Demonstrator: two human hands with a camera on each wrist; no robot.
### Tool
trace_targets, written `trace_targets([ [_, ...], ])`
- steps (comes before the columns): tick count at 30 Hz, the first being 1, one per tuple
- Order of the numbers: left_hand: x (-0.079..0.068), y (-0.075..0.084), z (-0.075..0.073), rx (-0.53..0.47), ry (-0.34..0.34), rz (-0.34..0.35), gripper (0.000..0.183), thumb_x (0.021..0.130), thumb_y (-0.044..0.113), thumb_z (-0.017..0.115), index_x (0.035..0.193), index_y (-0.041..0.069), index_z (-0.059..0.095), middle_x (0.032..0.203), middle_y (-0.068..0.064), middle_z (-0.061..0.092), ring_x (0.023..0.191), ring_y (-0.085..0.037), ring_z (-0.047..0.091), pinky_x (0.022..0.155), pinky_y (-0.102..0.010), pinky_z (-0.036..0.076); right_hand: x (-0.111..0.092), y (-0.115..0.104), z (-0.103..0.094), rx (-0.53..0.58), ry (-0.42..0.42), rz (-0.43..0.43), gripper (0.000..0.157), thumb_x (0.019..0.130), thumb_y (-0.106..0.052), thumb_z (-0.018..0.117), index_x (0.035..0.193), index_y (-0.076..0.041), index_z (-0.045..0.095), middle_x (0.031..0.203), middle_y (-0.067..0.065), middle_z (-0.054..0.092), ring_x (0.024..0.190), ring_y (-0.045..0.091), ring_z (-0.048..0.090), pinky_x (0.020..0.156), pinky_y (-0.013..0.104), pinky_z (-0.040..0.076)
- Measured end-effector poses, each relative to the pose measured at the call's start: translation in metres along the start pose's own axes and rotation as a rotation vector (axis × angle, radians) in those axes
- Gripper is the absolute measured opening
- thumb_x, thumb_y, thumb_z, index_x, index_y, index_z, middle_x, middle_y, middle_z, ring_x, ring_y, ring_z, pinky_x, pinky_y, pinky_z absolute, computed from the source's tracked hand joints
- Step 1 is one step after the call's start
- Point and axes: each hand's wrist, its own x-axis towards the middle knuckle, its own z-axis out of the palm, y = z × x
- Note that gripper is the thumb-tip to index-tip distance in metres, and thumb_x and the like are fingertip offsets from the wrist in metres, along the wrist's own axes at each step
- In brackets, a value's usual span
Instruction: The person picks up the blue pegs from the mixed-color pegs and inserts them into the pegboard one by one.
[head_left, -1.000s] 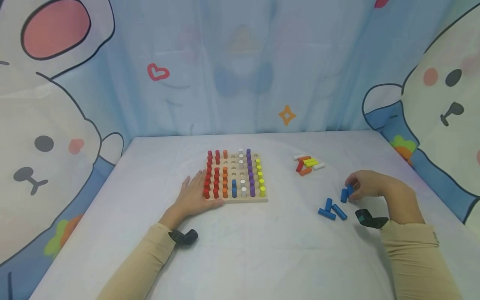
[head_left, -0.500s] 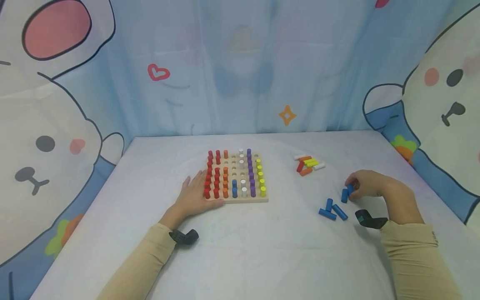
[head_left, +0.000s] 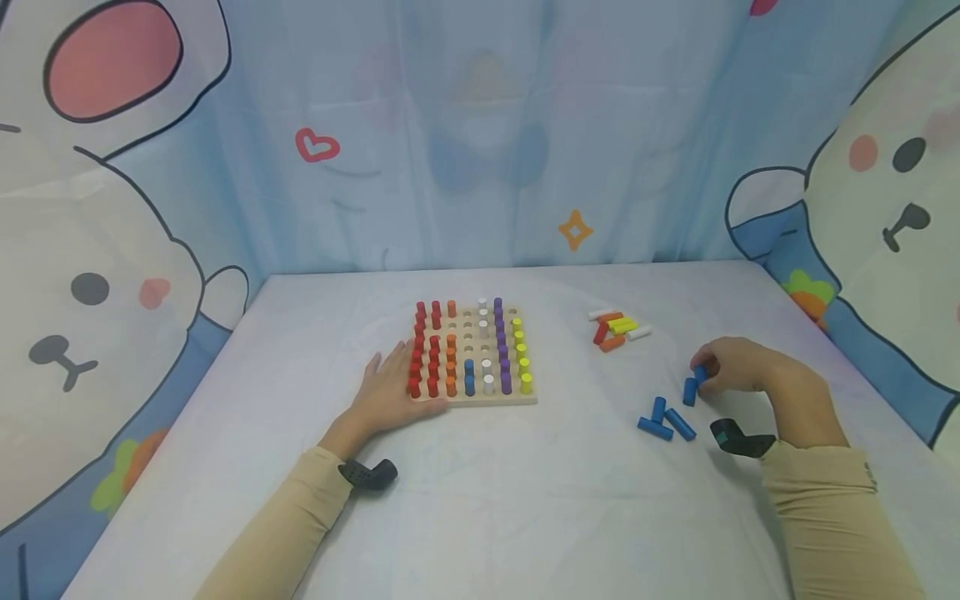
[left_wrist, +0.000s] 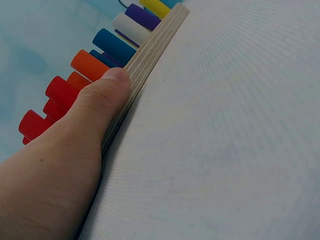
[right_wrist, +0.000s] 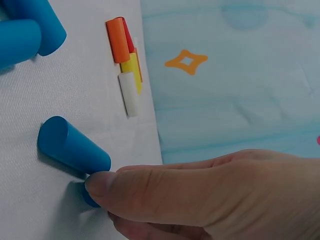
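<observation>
My left hand (head_left: 386, 396) lies along the left side of a wooden pegboard (head_left: 495, 401), fingers extended. In the left wrist view, the thumb (left_wrist: 112, 90) presses against the board's front edge (left_wrist: 157, 42). Rows of red, orange, blue, white, purple and yellow pegs stand in the board, with some bare holes among them. Off to the right, my right hand (head_left: 738, 365) pinches a blue peg (head_left: 701, 374) between thumb and fingers; the right wrist view shows most of it hidden behind the thumb. Another blue peg (right_wrist: 72, 145) lies on the cloth just beside the fingertips.
Several loose blue pegs (head_left: 655, 428) lie on the white cloth in front of the right hand. Farther back is a small pile of white, orange, red and yellow pegs (head_left: 612, 342). A printed curtain (head_left: 480, 167) hangs behind the table.
My right hand has risen very slightly with the pinched blue peg. The left hand, the pegboard and the loose pegs stay where they were.
</observation>
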Motion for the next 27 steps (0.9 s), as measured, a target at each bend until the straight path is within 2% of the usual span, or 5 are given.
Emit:
trace_targets([
  [4,0.0,0.001,-0.002,0.003,-0.006,0.001,0.118,0.07,0.08,0.053,0.153,0.009,0.01,0.159,-0.008,0.019,0.148,-0.023,0.012,0.119,-0.054,0.003,-0.002,-0.001,-0.001,-0.009,0.04,-0.008,0.05,0.079,-0.017,0.074,0.116,0.011,0.056,0.103,0.023,0.062,0.093,0.034,0.058,0.081,0.052,0.052],
  [8,0.0,0.001,-0.003,0.006,-0.009,0.009,0.116,0.072,0.077,0.055,0.153,0.007,0.01,0.159,-0.009,0.018,0.149,-0.024,0.011,0.119,-0.054,0.004,-0.003,-0.003,-0.001,-0.033,0.119,-0.035,0.049,0.08,-0.014,0.071,0.117,0.014,0.055,0.1,0.024,0.062,0.09,0.033,0.057,0.078,0.048,0.053],
  [13,0.0,0.002,-0.004,0.01,-0.012,0.008,0.116,0.072,0.077,0.055,0.153,0.007,0.009,0.16,-0.009,0.018,0.149,-0.023,0.011,0.119,-0.054,0.004,-0.004,-0.007,-0.002,-0.04,0.205,-0.042,0.049,0.082,-0.01,0.069,0.121,0.015,0.053,0.107,0.03,0.058,0.095,0.039,0.058,0.081,0.051,0.053],
  [16,0.0,0.002,-0.004,0.012,-0.013,0.006,0.116,0.072,0.078,0.054,0.153,0.008,0.009,0.16,-0.008,0.017,0.149,-0.023,0.01,0.119,-0.054,0.003,-0.003,-0.011,-0.003,-0.045,0.226,-0.036,0.049,0.083,-0.009,0.069,0.122,0.015,0.052,0.112,0.033,0.055,0.097,0.04,0.058,0.083,0.052,0.052],
  [27,0.0,0.001,-0.002,-0.005,-0.003,0.006,0.117,0.071,0.079,0.054,0.153,0.008,0.01,0.159,-0.008,0.019,0.149,-0.024,0.012,0.118,-0.054,0.004,0.0,-0.031,-0.004,-0.044,0.292,-0.048,0.046,0.083,-0.008,0.068,0.121,0.013,0.054,0.112,0.032,0.051,0.093,0.036,0.06,0.081,0.048,0.054],
])
